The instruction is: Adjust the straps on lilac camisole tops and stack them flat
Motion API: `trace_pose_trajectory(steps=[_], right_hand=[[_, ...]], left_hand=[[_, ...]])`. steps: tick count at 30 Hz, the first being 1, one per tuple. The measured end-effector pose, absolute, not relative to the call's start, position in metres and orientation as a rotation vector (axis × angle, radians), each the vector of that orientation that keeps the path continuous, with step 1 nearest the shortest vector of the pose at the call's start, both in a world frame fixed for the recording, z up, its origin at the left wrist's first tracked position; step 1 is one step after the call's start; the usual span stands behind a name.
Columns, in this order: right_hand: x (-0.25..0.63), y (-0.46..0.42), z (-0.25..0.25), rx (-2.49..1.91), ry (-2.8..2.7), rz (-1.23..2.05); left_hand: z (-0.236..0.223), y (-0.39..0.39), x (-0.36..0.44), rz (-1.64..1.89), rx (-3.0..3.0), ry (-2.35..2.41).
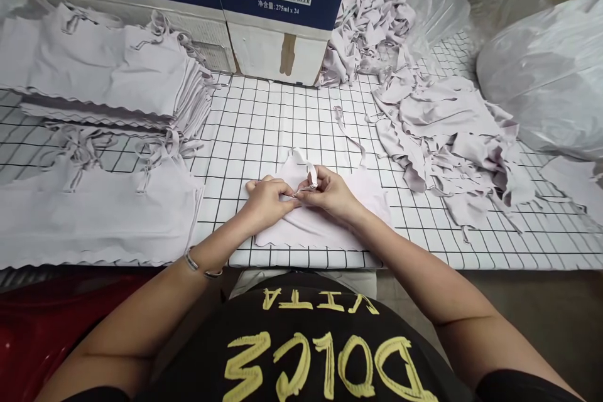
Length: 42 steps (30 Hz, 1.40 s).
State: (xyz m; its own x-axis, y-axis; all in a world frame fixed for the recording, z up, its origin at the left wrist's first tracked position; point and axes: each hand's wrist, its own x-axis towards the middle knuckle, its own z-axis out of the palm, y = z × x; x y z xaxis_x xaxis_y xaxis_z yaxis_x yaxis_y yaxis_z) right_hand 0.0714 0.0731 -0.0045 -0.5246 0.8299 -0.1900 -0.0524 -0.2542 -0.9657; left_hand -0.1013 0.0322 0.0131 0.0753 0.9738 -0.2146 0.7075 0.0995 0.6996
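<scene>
A pale pinkish camisole top point(320, 229) lies flat near the table's front edge, its wavy hem toward me. Over its upper left part, both hands meet with fingertips nearly touching. My left hand point(269, 202) is closed, pinching the end of a thin strap at the neckline. Between thumb and fingers, my right hand point(330, 195) grips the same shoulder strap point(311, 173), which loops up above the knuckles. The other strap point(351, 137) stretches loose across the table beyond the top. The exact pinch point is partly hidden by the fingers.
Neat stacks of matching tops point(108, 69) stand at the left. Blue-and-white beer cartons point(282, 19) rise at the back. Loose tops point(452, 132) lie heaped at the right, with a larger pile point(370, 19) behind and a clear plastic bag point(546, 69). A grid-patterned cloth point(264, 113) covers the table.
</scene>
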Motion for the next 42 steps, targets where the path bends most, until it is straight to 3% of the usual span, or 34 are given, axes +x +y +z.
trace_pose_trajectory(steps=[12,23,26,31,35,39,42], right_hand=[[0.071,0.069,-0.003,-1.010,-1.492,1.769],[0.083,0.081,0.009,-0.997,-2.164,1.272],[0.083,0.086,0.011,-1.011,-2.127,1.414],[0.076,0.101,0.017,-0.970,-1.606,2.044],[0.060,0.126,0.018,-1.049,-1.376,2.105],[0.038,0.160,0.013,-1.280,-1.586,1.790],[0.045,0.162,0.014,-1.445,-1.987,1.092]], left_hand=[[0.007,0.032,-0.103,0.497,1.704,1.670],[0.005,0.025,-0.100,0.611,1.730,1.666],[0.003,0.027,-0.099,0.557,1.767,1.640],[0.001,0.023,-0.104,0.431,2.018,1.693],[0.006,-0.011,-0.116,0.561,2.383,1.763],[0.002,-0.050,-0.134,0.370,2.640,1.416],[-0.006,-0.065,-0.150,0.211,2.651,1.382]])
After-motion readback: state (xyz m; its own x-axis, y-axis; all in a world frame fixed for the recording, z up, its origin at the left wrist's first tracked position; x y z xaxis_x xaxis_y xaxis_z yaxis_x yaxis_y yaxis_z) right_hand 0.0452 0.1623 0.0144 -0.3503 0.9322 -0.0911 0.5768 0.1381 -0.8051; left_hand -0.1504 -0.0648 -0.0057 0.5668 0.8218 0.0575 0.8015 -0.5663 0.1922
